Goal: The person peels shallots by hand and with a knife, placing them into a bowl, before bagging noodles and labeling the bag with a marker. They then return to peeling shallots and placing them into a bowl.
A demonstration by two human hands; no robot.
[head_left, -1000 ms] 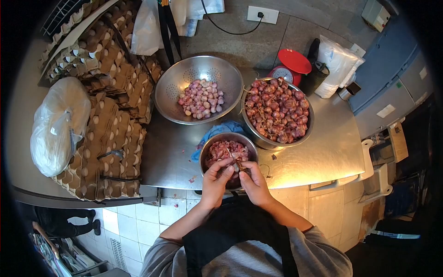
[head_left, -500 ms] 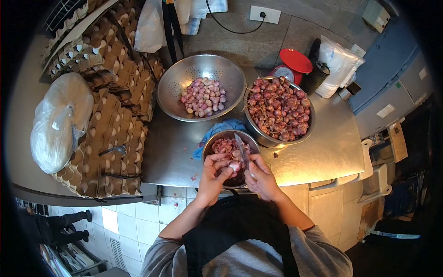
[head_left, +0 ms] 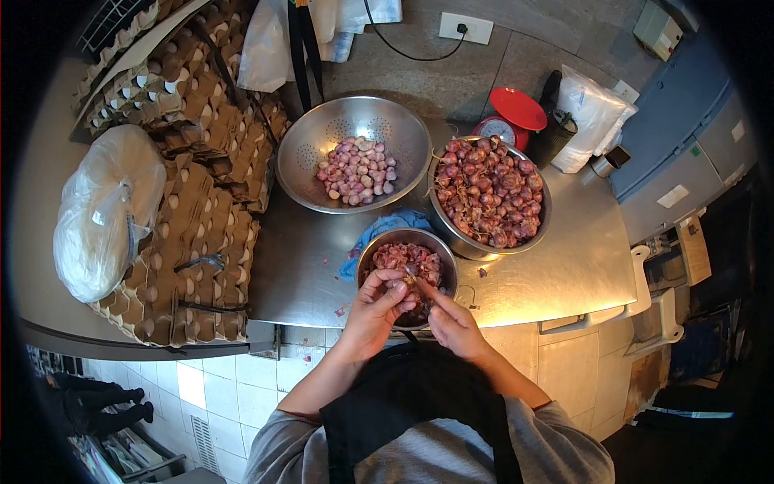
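The left hand [head_left: 372, 310] pinches a shallot [head_left: 410, 281] (fingers mostly hide it) over a small bowl [head_left: 450, 269]; I can't tell what the curled right hand [head_left: 453, 321] grips. Beyond, on the desk [head_left: 556, 278], a colander [head_left: 301, 173] sits at eleven o'clock, a heaped large bowl [head_left: 457, 243] at one.

The metal table [head_left: 556, 278] (shiny) bears bowls [head_left: 458, 240], colander [head_left: 303, 176], scale [head_left: 518, 110].
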